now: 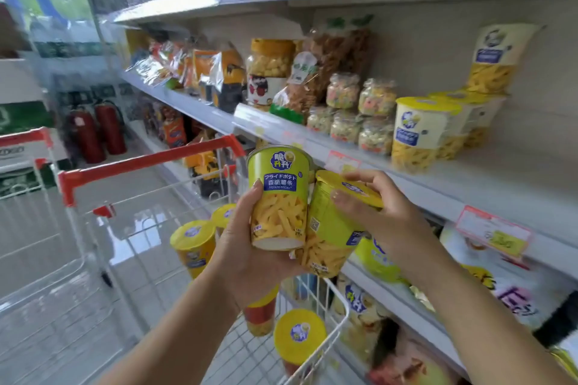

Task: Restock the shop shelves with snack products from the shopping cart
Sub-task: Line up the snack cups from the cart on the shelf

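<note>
Holding upright green cup point(279, 197), left hand point(242, 255) fingers wrapped; right hand point(380, 208) fingers clasp tilted cup point(331, 222).

Glossy printed snack cups point(279, 197), white wire cart point(325, 316) with red plastic handle point(150, 162), smooth white shelf point(469, 178).

Two green cups of potato sticks are up in the air above the cart point(150, 162). The left cup point(279, 198) is upright, label facing out, fries printed on the lower half. The right cup point(331, 225) leans against it, tilted, yellow lid pointing up and right. More yellow-lidded cups point(194, 247) sit in the cart's basket. On the shelf point(469, 184), same-brand white cups point(417, 134) stand in a row.
</note>
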`<action>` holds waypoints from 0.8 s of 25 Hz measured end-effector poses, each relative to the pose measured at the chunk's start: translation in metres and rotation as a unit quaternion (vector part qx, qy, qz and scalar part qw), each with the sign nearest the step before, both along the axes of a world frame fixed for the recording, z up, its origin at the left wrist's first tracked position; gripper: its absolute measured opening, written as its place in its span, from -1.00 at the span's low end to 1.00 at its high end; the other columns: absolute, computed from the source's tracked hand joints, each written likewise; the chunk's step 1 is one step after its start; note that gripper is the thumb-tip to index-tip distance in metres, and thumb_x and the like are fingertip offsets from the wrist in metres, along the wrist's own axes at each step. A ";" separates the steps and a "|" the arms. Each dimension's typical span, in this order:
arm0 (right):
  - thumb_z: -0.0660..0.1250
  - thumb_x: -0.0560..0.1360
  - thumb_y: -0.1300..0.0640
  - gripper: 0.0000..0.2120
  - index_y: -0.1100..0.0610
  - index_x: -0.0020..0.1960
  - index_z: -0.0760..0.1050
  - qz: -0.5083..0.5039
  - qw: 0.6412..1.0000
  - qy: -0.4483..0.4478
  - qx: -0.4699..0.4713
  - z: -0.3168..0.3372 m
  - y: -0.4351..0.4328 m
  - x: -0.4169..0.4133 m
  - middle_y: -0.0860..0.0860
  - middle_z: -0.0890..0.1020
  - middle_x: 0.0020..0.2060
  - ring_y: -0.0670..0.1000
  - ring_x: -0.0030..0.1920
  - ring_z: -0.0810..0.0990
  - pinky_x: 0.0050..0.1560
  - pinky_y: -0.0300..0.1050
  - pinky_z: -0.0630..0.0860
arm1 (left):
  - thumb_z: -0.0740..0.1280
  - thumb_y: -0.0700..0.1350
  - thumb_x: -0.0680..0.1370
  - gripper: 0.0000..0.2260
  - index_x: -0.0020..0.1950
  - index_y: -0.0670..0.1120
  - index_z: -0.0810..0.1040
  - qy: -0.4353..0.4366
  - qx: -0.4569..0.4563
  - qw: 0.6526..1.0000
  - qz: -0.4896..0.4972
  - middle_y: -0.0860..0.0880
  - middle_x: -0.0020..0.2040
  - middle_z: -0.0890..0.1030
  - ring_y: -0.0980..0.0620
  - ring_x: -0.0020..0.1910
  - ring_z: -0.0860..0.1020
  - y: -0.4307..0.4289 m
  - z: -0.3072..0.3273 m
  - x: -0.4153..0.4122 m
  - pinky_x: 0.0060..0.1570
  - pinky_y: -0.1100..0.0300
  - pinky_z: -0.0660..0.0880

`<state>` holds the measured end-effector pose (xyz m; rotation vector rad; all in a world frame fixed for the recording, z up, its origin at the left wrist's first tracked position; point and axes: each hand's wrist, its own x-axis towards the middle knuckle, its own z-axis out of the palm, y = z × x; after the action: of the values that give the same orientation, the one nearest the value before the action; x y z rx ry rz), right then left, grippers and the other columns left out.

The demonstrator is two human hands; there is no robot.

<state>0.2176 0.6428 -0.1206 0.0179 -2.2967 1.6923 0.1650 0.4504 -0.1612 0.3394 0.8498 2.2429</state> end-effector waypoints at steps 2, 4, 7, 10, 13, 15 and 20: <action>0.55 0.27 -0.24 -0.35 -0.26 0.30 0.40 0.075 0.994 -0.022 -0.080 0.012 0.026 0.012 -0.18 0.56 0.16 -0.22 0.06 0.61 0.02 -0.19 0.51 | 0.26 0.30 0.47 -0.38 0.34 -0.11 0.59 -0.004 -0.008 1.000 -0.021 -0.23 0.34 0.55 -0.27 0.30 0.55 0.020 0.013 -0.001 0.26 -0.36 0.43; 0.62 0.20 -0.06 -0.16 -0.25 0.38 0.32 0.128 0.976 -0.007 -0.174 0.014 0.046 0.022 0.01 0.63 0.15 0.01 0.08 0.65 0.07 -0.06 0.53 | 0.26 0.31 0.45 -0.36 0.30 -0.14 0.61 -0.007 0.006 0.999 -0.045 -0.26 0.32 0.57 -0.28 0.25 0.58 0.042 0.025 0.001 0.22 -0.34 0.46; 0.70 0.07 0.07 0.01 -0.12 0.41 0.29 0.092 0.972 0.045 -0.211 0.006 0.057 0.031 0.09 0.64 0.16 0.11 0.11 0.65 -0.09 -0.01 0.61 | 0.24 0.33 0.49 -0.33 0.34 -0.18 0.58 -0.006 0.038 0.994 -0.105 -0.28 0.36 0.52 -0.29 0.32 0.52 0.076 0.034 0.008 0.29 -0.31 0.43; 0.72 -0.04 0.05 0.21 -0.03 0.50 0.19 -0.067 0.964 0.142 -0.216 0.020 0.083 0.043 0.08 0.62 0.21 0.12 0.14 0.64 -0.12 -0.04 0.62 | 0.36 0.24 0.43 -0.39 0.28 -0.18 0.63 -0.020 0.044 0.994 -0.099 -0.24 0.21 0.63 -0.26 0.20 0.60 0.105 0.044 0.011 0.16 -0.35 0.50; 0.68 0.16 0.10 0.16 -0.03 0.54 0.02 -0.275 0.938 0.207 -0.035 0.046 0.124 0.041 -0.15 0.54 0.17 -0.29 0.07 0.58 0.02 -0.40 0.51 | 0.50 0.13 0.29 -0.34 0.32 -0.15 0.58 -0.021 0.014 0.999 -0.037 -0.20 -0.02 0.66 -0.19 -0.01 0.63 0.121 0.048 0.006 0.09 -0.28 0.53; 0.65 0.22 0.18 0.17 0.01 0.56 -0.07 -0.349 0.921 0.169 0.048 0.049 0.142 0.029 -0.07 0.42 0.29 -0.26 0.18 0.49 0.17 -0.47 0.39 | 0.52 0.11 0.22 -0.30 0.32 -0.11 0.57 -0.022 0.002 1.000 -0.014 -0.17 -0.06 0.68 -0.14 -0.11 0.66 0.126 0.044 0.003 0.01 -0.17 0.56; 0.65 0.22 0.15 0.23 -0.01 0.57 -0.16 -0.345 0.928 0.104 0.095 0.039 0.154 0.003 0.08 0.14 0.46 -0.08 0.34 0.34 0.42 -0.12 0.28 | 0.51 0.07 0.16 -0.30 0.28 -0.11 0.58 -0.018 -0.011 1.000 -0.009 -0.18 -0.03 0.70 -0.14 -0.07 0.65 0.133 0.040 0.003 0.02 -0.16 0.53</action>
<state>0.2205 0.7972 -0.0817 -0.4882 -1.9617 1.0511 0.1678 0.5836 -0.1210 0.2959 0.8477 2.2145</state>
